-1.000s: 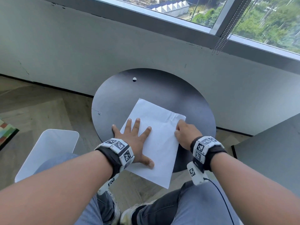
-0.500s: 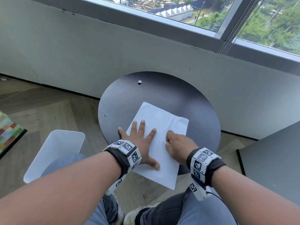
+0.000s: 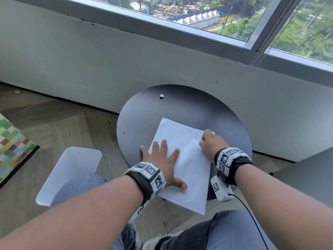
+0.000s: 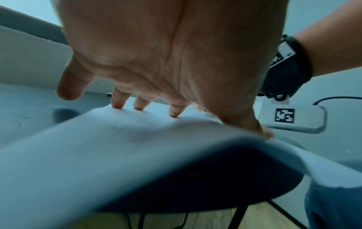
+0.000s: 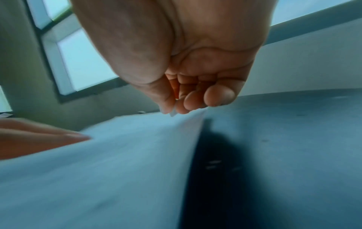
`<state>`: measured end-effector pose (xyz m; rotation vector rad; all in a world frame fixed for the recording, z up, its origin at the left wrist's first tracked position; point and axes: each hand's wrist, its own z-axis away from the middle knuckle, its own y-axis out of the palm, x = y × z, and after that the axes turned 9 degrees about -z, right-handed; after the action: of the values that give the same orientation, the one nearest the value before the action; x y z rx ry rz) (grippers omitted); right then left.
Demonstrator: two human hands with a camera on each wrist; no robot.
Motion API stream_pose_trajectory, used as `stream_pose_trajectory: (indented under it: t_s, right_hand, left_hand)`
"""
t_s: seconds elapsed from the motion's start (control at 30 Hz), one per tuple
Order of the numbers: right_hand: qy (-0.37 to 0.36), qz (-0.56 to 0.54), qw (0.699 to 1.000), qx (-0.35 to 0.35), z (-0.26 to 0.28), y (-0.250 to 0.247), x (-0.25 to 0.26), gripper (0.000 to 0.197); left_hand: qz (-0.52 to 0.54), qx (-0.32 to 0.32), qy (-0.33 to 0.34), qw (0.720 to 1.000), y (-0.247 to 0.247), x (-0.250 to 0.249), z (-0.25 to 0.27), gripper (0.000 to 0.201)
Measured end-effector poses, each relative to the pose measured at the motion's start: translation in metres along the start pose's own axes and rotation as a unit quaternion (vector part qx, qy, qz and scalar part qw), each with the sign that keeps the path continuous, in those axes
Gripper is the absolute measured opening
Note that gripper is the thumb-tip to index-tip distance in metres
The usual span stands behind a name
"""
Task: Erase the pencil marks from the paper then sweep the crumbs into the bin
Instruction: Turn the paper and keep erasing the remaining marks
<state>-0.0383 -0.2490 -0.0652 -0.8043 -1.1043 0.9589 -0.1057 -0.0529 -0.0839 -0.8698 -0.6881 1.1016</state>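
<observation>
Head view: left hand (image 3: 163,160) is pressing flat on paper (image 3: 187,177), right hand (image 3: 210,144) is pinching an eraser (image 5: 173,113) at paper's far corner, erasing likely ongoing, sweeping into bin (image 3: 72,170) pending.

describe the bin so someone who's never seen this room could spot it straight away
Start at the round black table under the window. Left of it, on the wooden floor beside the person's left knee, stands the bin: a plain white container with rounded corners and an open top. Its only neighbour on the floor is a multicoloured checked mat, so the bin's plain white sets it apart.
</observation>
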Motion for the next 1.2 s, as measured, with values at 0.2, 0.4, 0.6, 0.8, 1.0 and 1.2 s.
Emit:
stream_pose_trajectory:
  t_s: [0.2,0.4,0.6,0.8,1.0,1.2]
  right_hand:
    - [-0.132,-0.108,0.980,0.102,0.048,0.017,0.025,0.006]
    - [-0.113,-0.141,0.981,0.072,0.027,0.003,0.023,0.002]
    - [-0.109,-0.082,0.987,0.089,-0.001,0.007,0.047,0.004]
    - [-0.133,-0.007,0.985,0.106,-0.004,0.024,0.050,0.003]
    - [-0.185,-0.006,0.969,0.163,0.049,0.030,0.029,0.005]
    - [-0.185,0.021,0.969,0.159,0.051,0.033,0.032,0.005]
  left_hand:
    - [0.026,-0.028,0.004,0.999,-0.005,0.011,0.007,0.111]
    - [0.049,-0.058,-0.009,0.997,0.002,0.044,0.011,0.114]
    - [0.024,-0.052,0.025,0.998,0.004,0.044,-0.005,0.128]
    - [-0.008,-0.030,0.031,0.999,0.006,0.040,-0.015,0.142]
    - [-0.023,-0.009,0.019,1.000,0.000,0.034,-0.013,0.147]
    - [-0.018,0.005,0.024,1.000,0.000,0.031,-0.011,0.152]
